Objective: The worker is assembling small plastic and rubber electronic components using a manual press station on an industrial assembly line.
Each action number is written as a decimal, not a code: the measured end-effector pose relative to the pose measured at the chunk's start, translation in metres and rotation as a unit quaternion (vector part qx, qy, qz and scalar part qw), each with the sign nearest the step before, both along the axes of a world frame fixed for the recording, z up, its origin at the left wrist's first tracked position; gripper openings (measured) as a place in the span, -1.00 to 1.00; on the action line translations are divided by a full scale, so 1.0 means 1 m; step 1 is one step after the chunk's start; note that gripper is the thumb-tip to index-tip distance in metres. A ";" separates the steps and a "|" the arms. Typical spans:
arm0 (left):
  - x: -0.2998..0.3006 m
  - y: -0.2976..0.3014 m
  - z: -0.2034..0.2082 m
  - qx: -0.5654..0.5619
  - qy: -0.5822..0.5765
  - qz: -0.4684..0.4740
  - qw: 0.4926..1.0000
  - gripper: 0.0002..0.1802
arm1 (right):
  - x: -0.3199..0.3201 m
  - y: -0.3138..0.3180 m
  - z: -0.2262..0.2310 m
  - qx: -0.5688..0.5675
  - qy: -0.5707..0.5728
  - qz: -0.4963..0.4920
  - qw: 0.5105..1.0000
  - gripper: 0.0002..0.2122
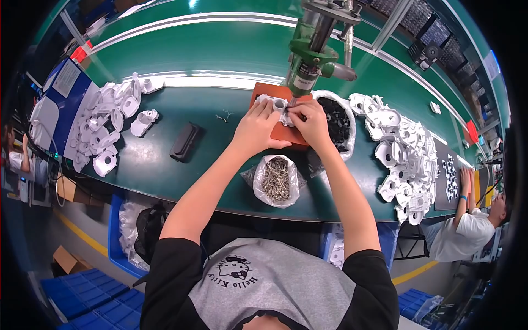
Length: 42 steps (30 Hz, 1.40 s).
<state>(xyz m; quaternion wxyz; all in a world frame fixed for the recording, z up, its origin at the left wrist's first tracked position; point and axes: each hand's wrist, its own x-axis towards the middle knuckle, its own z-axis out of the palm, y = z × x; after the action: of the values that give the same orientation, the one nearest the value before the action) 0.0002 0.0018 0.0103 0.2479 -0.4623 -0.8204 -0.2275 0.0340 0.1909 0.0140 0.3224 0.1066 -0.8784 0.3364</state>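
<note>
At the left end of the green surface, by a blue bin, I see a loose heap of white moulded parts, one more white piece lying just apart from it. Next comes a dark case, then a few tiny metal bits.

The left hand has its fingers bent over the left side of a white part, thumb out to the side; whether it grips or only presses, I cannot tell. That part sits on an orange block, under a green drill-like machine. Nearer the person stands an open clear bag of screws.

The part looks like thin, stiff plastic: light, a little slick, its lugs probably easiest to snap. I would take it by the thick outer body or the round tube, well clear of the tool.

The right hand is at the part's right edge, thumb and fingertips drawn close; what lies between them is too small to tell. The hands are near each other, not joined.

Beside it sits a bag of black pieces, then a bigger heap of white castings, and a co-worker's hand at the far right.
</note>
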 end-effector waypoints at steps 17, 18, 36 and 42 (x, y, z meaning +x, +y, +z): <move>-0.001 0.002 -0.003 0.020 -0.005 0.008 1.000 -0.22 | 0.077 -0.034 0.028 0.088 -0.009 0.055 0.995 -0.89; -0.001 0.002 -0.003 0.023 0.000 0.010 1.000 -0.23 | 0.082 -0.039 0.029 0.096 -0.022 0.088 0.991 -0.90; -0.001 0.001 -0.004 0.025 -0.002 0.020 0.999 -0.34 | 0.078 -0.041 0.036 0.393 -0.082 0.125 0.907 -0.90; -0.001 0.002 -0.004 0.022 -0.007 0.021 1.000 -0.32 | 0.077 -0.042 0.034 0.382 -0.068 0.126 0.913 -0.90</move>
<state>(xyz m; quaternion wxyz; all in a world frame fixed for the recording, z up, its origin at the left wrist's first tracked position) -0.0005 0.0034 0.0065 0.2569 -0.4375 -0.8265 -0.2438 0.1109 0.1487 0.0476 0.1516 0.3080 -0.9390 0.0190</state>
